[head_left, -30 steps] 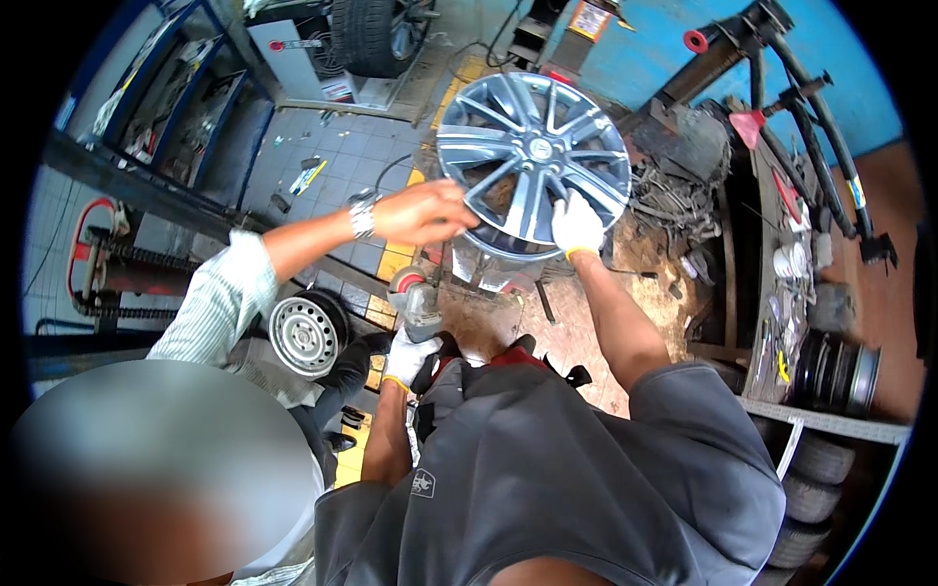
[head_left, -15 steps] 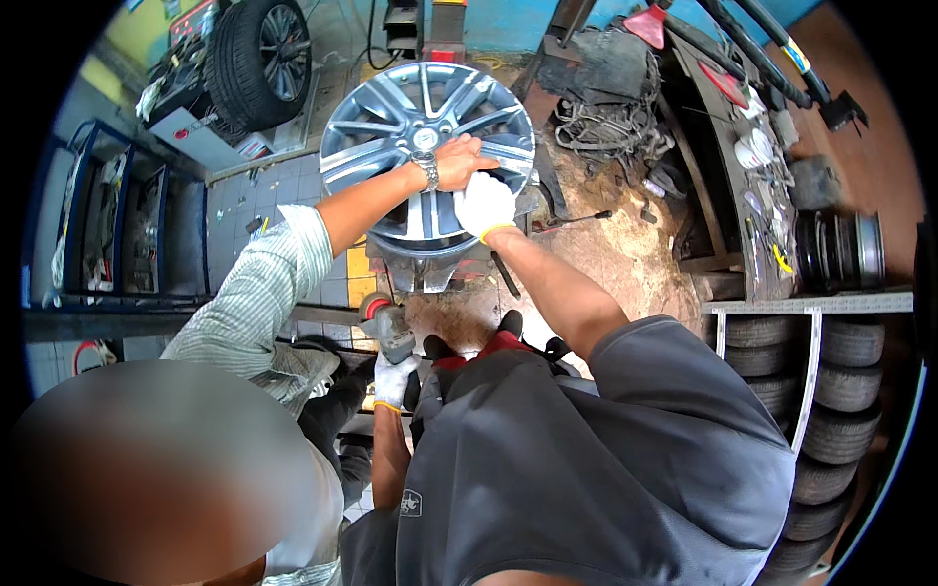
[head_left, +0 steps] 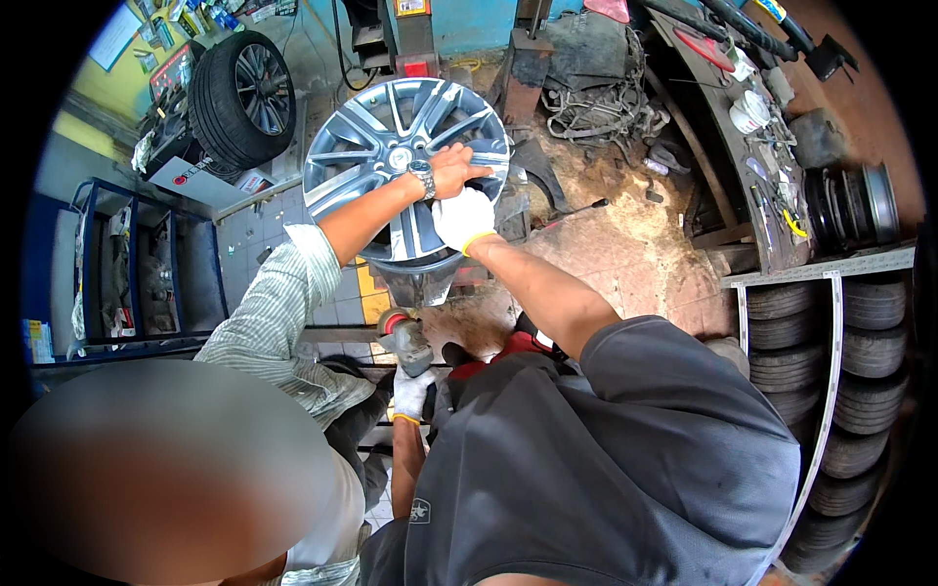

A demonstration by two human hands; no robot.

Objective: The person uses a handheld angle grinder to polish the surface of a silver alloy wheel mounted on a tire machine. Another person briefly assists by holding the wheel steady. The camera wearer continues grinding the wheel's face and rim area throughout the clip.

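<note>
A silver and grey alloy wheel without a tire lies face up on a stand at the centre top. My right hand, in a white glove with a yellow cuff, rests on its near right part, fingers curled down onto the spokes. Low by my side, my left hand, gloved too, grips a grey angle grinder with a reddish disc, held off the wheel. Another person's hand with a metal watch reaches in from the left, a finger stretched out over the wheel just above my glove.
Close on my left stands the other person, in a striped sleeve. A mounted tire stands at the upper left, above blue shelving. A cluttered bench runs along the right, with stacked tires below. A rod lies on the floor.
The view has shifted, so the wheel sits further left in it. My right hand stays on the wheel, and my left keeps the grinder low. The other person's hand is still over the wheel.
</note>
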